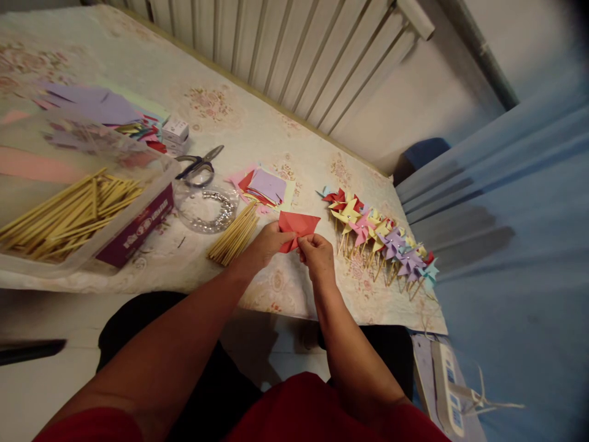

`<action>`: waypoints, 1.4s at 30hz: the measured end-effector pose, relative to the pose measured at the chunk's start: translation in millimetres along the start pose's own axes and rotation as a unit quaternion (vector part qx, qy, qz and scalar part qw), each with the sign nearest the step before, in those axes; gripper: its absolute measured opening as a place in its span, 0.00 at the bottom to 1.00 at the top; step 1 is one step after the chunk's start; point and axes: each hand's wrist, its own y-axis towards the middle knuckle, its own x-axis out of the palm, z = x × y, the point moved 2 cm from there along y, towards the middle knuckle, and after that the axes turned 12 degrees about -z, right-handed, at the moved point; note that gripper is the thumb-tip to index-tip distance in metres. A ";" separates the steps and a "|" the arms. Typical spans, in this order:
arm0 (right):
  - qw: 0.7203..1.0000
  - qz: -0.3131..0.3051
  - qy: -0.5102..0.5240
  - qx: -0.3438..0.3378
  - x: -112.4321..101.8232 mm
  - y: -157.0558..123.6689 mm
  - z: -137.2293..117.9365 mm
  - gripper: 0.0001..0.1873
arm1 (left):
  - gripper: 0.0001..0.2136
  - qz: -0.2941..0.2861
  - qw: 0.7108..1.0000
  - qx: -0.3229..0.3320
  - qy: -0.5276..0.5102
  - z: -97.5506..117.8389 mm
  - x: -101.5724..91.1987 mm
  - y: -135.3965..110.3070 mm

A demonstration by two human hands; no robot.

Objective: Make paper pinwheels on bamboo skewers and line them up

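Note:
A red paper piece (299, 223), partly folded, is held up between both hands over the front of the table. My left hand (270, 240) is closed on its left side, thumb lying across the paper. The fingertips of my right hand (317, 252) pinch its lower right part. Just left of my hands lies a bundle of thin wooden sticks (234, 234). Behind them sits a stack of coloured paper squares (267, 186), lilac on top. Finished paper pinwheels on sticks (363, 226) lie in a row to the right.
A round clear dish (207, 210) holds small shiny pieces, with scissors (200, 166) behind it. A plastic box (151, 209) of sticks occupies the left. Small white boxes (175, 131) and paper scraps (92, 104) lie farther back. A power strip (447, 387) is at lower right.

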 end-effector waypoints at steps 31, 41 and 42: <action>0.983 -0.181 -0.028 -0.024 -74.1 46.1 -22.0 0.25 | 0.13 -0.126 0.986 -0.070 0.086 -7.6 -9.9 1.8; 0.915 -0.379 -0.112 0.078 -50.7 46.3 -44.5 0.15 | 0.04 -0.130 0.976 -0.096 0.145 -1.6 -1.8 -4.1; 0.912 -0.383 -0.128 0.076 -49.0 45.6 -45.4 0.14 | 0.04 -0.129 0.975 -0.098 0.150 -0.9 -1.4 -4.4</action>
